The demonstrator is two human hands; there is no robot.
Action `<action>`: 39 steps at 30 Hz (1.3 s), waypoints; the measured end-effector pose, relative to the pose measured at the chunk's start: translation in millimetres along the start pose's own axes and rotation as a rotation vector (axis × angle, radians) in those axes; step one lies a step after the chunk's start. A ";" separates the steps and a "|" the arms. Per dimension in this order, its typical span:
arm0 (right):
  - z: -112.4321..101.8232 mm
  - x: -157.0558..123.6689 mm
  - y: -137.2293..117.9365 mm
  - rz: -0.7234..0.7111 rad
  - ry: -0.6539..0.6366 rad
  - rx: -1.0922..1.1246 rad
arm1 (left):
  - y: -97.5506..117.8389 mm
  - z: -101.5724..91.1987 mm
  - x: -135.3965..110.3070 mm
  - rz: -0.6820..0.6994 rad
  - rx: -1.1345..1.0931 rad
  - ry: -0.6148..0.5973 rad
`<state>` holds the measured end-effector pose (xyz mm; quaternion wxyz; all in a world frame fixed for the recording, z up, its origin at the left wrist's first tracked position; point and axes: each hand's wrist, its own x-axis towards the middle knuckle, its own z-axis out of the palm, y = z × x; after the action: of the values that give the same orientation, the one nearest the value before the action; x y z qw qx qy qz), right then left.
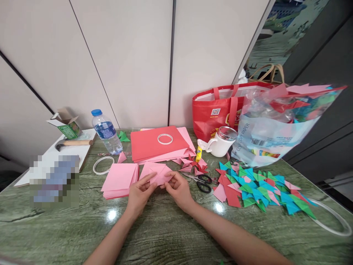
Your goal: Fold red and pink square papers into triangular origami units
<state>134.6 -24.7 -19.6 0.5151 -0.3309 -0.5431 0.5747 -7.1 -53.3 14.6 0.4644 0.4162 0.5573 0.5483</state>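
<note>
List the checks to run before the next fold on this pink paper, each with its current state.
1. Grip on the pink piece: ok, left hand and right hand pinch its edges.
2. Piece flat on the table: cannot tell.
3. Hands clear of the scissors: ok, they lie apart, right of the right hand.
4. Cap on the water bottle: ok, bottle upright.
5. Spare pink stack close by: ok, beside the left hand.
</note>
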 end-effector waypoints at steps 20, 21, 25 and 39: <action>-3.6 5.3 -8.1 -0.149 0.086 -0.181 | 1.6 -5.2 4.3 0.192 0.032 0.007; -3.8 5.4 -8.1 -0.149 0.090 -0.178 | 1.0 -4.7 4.0 0.183 0.055 0.006; -3.9 4.4 -5.9 -0.095 0.066 -0.170 | -0.1 -3.0 2.6 0.112 0.085 -0.005; -4.1 4.3 -2.8 -0.085 -0.040 -0.119 | 4.0 -7.7 5.9 0.056 0.036 0.043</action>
<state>138.1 -19.8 -16.9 0.5076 -0.3260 -0.6000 0.5255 -16.1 -49.1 18.0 0.4291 0.4280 0.5649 0.5599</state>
